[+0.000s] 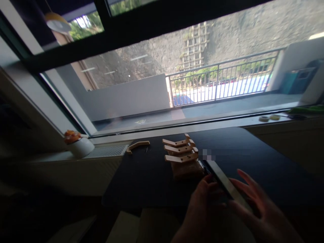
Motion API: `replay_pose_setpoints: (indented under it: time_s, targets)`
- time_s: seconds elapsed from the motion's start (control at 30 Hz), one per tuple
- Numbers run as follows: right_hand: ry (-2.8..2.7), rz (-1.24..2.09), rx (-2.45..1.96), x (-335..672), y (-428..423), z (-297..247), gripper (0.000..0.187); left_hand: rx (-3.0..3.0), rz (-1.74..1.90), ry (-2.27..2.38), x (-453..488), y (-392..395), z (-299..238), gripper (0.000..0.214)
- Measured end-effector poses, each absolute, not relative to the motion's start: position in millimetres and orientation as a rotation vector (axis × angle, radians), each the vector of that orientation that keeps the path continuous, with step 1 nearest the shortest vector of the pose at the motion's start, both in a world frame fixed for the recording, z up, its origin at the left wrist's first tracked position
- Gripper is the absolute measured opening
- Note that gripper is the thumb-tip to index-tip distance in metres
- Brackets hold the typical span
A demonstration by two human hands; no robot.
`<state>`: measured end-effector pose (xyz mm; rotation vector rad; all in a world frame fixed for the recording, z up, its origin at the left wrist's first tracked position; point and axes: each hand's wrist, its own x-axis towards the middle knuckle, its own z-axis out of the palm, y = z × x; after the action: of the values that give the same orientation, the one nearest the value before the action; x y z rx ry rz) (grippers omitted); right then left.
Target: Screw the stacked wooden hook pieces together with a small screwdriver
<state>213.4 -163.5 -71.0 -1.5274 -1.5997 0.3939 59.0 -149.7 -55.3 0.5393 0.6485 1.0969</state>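
Observation:
Both my hands are around a long, narrow flat bar with a pale face and a dark side, tilted over the table's near right part. My left hand closes on its left edge, fingers bent and partly in shadow. My right hand grips the right edge, one finger lifted off it. Beyond my left hand, three bent wooden hooks with dark holes lie in a row on a brownish plastic packet. A further wooden hook lies near the table's left edge, beside small screws.
The dark table stands against a window sill. A white pot with orange stuff on top sits by a radiator grille. Yellowish rolls lie on the sill at right. Pale surfaces show below the table edge.

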Motion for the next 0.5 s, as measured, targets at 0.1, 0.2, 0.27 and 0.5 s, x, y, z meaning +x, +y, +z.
replay_pose_setpoints:
  time_s: [0.1, 0.2, 0.27, 0.5]
  targets:
    - [-1.708, 0.19, -1.422, 165, -187, -67, 0.077, 0.365, 1.044, 0.442, 51, -164, -57, 0.075]
    - [-1.816, 0.123, -1.201, 142, -196, -69, 0.068, 0.289, 1.123, 0.421, 28, -175, -57, 0.07]
    - [-1.801, 0.214, -1.156, 143, -199, -71, 0.055, 0.273, 1.153, 0.403, 11, -181, -58, 0.07]
    - [-1.538, 0.801, -1.213, 151, -211, -68, 0.046, 0.31, 1.195, 0.393, -18, -205, -44, 0.071]
